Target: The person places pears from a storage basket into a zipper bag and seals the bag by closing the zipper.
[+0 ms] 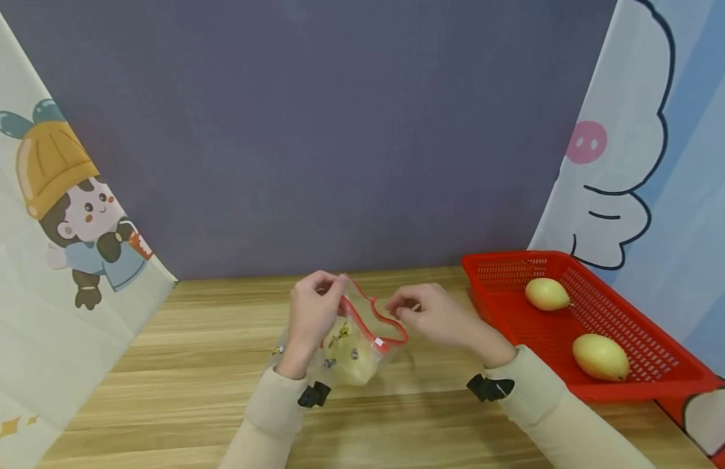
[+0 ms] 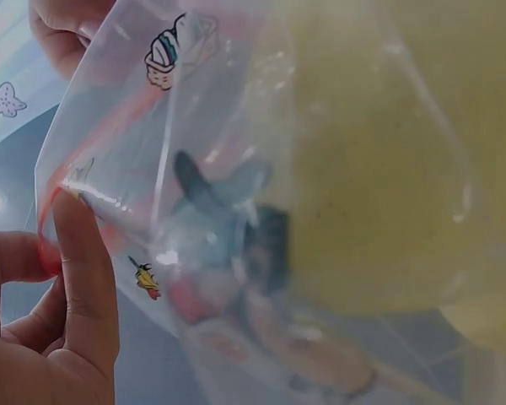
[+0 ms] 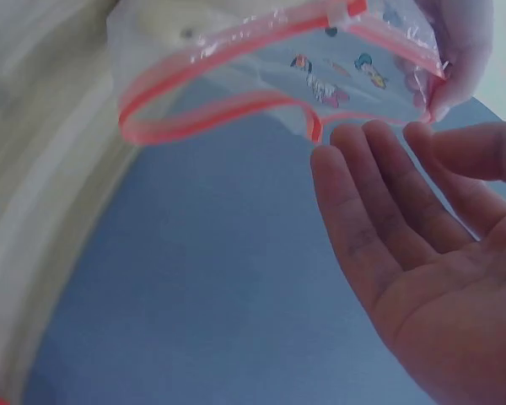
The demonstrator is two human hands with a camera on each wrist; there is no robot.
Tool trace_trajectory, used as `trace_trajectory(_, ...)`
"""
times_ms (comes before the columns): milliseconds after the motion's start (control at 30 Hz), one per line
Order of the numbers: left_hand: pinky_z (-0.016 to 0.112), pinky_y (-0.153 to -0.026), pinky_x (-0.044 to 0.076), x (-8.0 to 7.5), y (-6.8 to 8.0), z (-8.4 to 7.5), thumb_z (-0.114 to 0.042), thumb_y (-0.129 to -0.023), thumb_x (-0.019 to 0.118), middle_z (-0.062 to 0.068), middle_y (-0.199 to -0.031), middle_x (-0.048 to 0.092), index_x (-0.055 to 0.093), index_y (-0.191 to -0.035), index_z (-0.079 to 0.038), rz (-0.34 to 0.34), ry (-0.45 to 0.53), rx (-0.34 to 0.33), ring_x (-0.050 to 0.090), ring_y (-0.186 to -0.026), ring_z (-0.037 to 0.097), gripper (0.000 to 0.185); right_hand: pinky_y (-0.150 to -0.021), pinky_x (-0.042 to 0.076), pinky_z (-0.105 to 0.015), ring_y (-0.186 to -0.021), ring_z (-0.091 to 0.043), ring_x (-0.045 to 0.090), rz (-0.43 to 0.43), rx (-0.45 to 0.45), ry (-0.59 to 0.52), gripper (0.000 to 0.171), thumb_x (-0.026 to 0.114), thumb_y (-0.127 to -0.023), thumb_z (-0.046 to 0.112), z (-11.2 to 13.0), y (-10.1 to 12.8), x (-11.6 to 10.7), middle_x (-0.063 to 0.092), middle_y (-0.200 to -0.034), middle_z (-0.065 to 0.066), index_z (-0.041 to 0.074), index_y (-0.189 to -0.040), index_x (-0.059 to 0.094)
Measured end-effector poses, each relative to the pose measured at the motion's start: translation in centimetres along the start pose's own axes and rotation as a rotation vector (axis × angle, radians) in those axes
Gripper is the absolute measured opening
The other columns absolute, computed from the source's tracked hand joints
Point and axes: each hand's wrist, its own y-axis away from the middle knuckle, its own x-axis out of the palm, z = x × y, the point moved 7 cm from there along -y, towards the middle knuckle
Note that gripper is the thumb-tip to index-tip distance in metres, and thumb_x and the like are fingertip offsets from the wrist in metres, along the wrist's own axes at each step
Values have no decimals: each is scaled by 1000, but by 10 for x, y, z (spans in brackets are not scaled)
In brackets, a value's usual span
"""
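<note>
With our left hand point(image 1: 311, 314) pinching the zip bag point(image 1: 340, 354) by its red rim point(image 1: 360, 321), we best steady that edge, our right hand point(image 1: 434, 316) beside it, fingers loosely extended.

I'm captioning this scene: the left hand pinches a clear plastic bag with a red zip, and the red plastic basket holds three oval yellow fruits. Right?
Not quite: the red plastic basket holds two oval yellow fruits, not three, as the head view shows. The left hand does pinch the clear plastic bag with a red zip.
</note>
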Motion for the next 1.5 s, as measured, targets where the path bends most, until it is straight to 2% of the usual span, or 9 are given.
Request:
trace_trajectory(200, 25, -41, 52, -9, -1, -6, -18, -100, 67, 17, -77, 67, 72, -93, 3, -45, 33, 44, 66, -51, 24, 22, -84, 59, -34, -92, -12, 65, 38, 32, 87, 20, 58, -99, 8, 3, 4, -21, 71, -100, 5, 10, -111, 74)
trace_trajectory(267, 24, -41, 51, -13, -1, -7, -18, -100, 67, 16, -79, 67, 72, -93, 3, -57, 37, 47, 66, -52, 21, 22, -83, 59, -35, -92, -12, 65, 38, 32, 122, 20, 59, -98, 9, 3, 5, -27, 71, -101, 4, 9, -110, 74)
trace_trajectory(500, 34, -45, 57, -18, -2, -8, -17, -100, 67, 17, -81, 66, 71, -96, 6, -68, 83, 50, 66, -53, 20, 24, -81, 60, -36, -91, -13, 66, 50, 50, 234, 21, 59, -97, 8, -5, 7, -45, 73, -103, 2, 8, -111, 74)
trace_trajectory(700, 42, -51, 62, -25, -1, -13, -14, -100, 67, 16, -80, 65, 71, -95, 6, -106, 121, 69, 65, -53, 19, 21, -84, 61, -42, -93, -18, 67, 61, 78, 330, 21, 61, -96, 9, -12, 13, -63, 72, -104, -2, 5, -113, 72)
trace_trajectory(867, 38, -50, 62, -29, -1, -16, -16, -100, 68, 17, -82, 66, 72, -95, 5, -121, 116, 74, 66, -54, 18, 22, -88, 59, -47, -97, -22, 66, 55, 100, 414, 23, 63, -95, 10, -19, 21, -80, 71, -107, -5, 4, -115, 71)
trace_trajectory(1100, 34, -54, 63, -37, 0, -22, -14, -99, 68, 23, -83, 66, 71, -95, 7, -155, 146, 97, 66, -54, 16, 21, -94, 56, -55, -103, -28, 65, 83, 185, 481, 29, 66, -95, 17, -39, 42, -100, 70, -116, -10, 3, -121, 69)
trace_trajectory(1333, 32, -55, 63, -39, -1, -22, -12, -99, 69, 23, -85, 67, 71, -95, 7, -154, 146, 98, 66, -55, 14, 20, -93, 55, -59, -108, -35, 64, 106, 218, 519, 37, 69, -94, 22, -60, 60, -117, 69, -121, -15, 0, -123, 67)
trace_trajectory(1500, 33, -56, 64, -38, -2, -19, -12, -99, 69, 22, -84, 67, 71, -94, 7, -143, 148, 93, 66, -57, 14, 20, -90, 56, -57, -103, -33, 64, 123, 234, 530, 41, 71, -92, 25, -76, 70, -127, 69, -116, -13, -2, -122, 66)
